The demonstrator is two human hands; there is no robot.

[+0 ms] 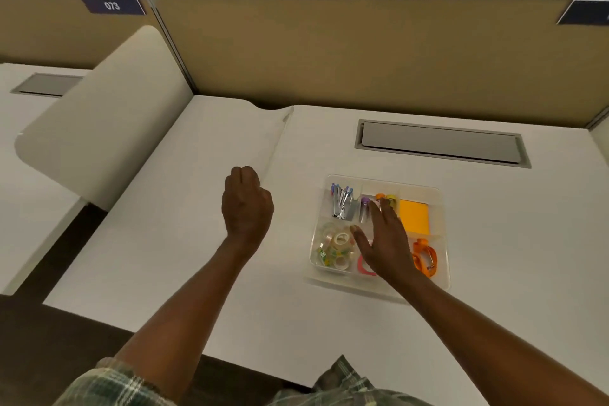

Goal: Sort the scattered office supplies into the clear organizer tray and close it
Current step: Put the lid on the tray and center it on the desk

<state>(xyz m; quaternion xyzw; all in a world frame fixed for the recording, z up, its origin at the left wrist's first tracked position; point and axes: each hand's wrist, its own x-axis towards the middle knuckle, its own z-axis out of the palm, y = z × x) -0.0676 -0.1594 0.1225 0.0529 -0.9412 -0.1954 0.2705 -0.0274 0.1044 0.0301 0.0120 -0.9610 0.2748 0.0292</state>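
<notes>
Organizer tray [342,278]: on white desk [494,241], holding tape rolls [339,244] and orange notes [414,216].
Right hand [385,241]: fingers straight, flat over tray.
Left hand [247,201]: fingers curled round clear lid [280,142].
Partition tag [112,5]: "073".

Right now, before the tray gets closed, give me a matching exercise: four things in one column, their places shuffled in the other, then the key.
Things:
1. tape rolls
2. orange sticky-note pad
3. orange tool
4. clear lid

Places:
a. far right compartment of the tray
b. off the tray, held up by the left hand
c. near left compartment
d. near right compartment

Pairs: 1-c, 2-a, 3-d, 4-b
</notes>
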